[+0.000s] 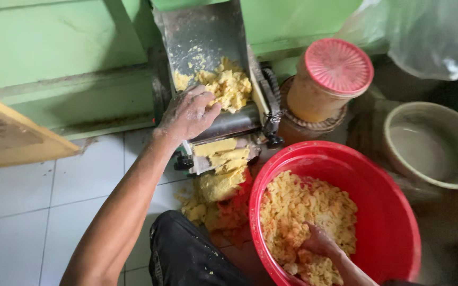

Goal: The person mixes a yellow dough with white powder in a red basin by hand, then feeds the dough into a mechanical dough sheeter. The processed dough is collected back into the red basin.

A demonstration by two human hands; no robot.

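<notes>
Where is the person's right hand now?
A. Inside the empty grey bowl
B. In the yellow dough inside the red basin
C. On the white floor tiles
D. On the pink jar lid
B: the right hand is sunk in the crumbly yellow dough in the red basin.

Jar w/ pink lid [328, 79], beige bowl [434, 145], clear plastic bag [430, 32], white tile floor [22, 212]

Dough on chute [228, 85]: crumbly yellow clumps heaped at the lower end of the grey metal chute, just above the roller.
Pressed dough [221, 169]: flatter yellow sheet, ragged, hanging below the roller down to the tiled floor.
Dough in basin [306, 212]: loose yellow crumbs piled inside the red basin.
</notes>
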